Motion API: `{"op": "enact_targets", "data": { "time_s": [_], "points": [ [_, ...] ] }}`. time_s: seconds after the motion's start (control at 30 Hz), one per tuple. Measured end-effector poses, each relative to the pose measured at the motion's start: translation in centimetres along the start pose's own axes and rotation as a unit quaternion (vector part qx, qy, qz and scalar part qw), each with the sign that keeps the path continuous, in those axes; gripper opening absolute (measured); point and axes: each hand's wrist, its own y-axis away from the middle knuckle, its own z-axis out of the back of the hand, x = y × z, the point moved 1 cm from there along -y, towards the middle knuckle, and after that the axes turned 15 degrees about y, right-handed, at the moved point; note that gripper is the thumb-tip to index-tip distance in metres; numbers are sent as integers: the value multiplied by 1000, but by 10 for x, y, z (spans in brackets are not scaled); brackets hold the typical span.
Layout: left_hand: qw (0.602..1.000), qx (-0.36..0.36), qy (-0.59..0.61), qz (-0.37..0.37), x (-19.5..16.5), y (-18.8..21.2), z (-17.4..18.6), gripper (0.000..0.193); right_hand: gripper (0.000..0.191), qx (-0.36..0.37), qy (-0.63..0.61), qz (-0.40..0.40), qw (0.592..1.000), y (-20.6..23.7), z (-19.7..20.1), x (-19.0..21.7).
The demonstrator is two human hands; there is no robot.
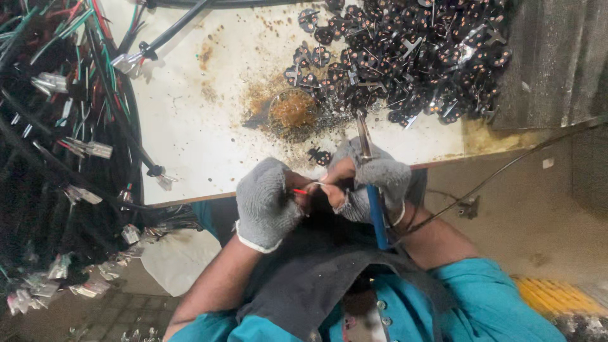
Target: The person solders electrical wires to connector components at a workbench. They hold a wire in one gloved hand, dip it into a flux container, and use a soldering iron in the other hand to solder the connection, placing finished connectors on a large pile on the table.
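Both my hands wear grey knit gloves with the fingertips bare. My left hand (269, 202) pinches a thin red wire (300, 191) near its end, just over the table's front edge. My right hand (373, 183) grips a soldering iron (373, 190) with a blue handle; its metal shaft points away from me toward the table. A thin silvery strand, maybe solder, runs between the two hands. The hands almost touch. A small black round part (320, 156) lies on the table just beyond them.
A stained white table (190, 126) holds a heap of black round parts with copper contacts (411, 57) at the back right. A small dish of brown residue (292, 109) sits mid-table. Bundles of coloured wires with connectors (63, 126) hang at left. A cable (506, 168) trails right.
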Motion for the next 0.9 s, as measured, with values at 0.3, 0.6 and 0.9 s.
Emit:
{"op": "enact_targets", "data": {
  "time_s": [0.3, 0.6, 0.9],
  "points": [
    [989, -143, 33, 30, 2, -39, 32, 12, 23, -145, 177, 51, 972, -10, 1, -8],
    [994, -104, -31, 25, 10, -46, 25, 15, 16, -62, 258, 32, 964, -12, 2, -8],
    [992, -113, -47, 38, 11, -49, 24, 17, 14, 13, 188, 64, 980, -11, 5, -23]
  ]
}}
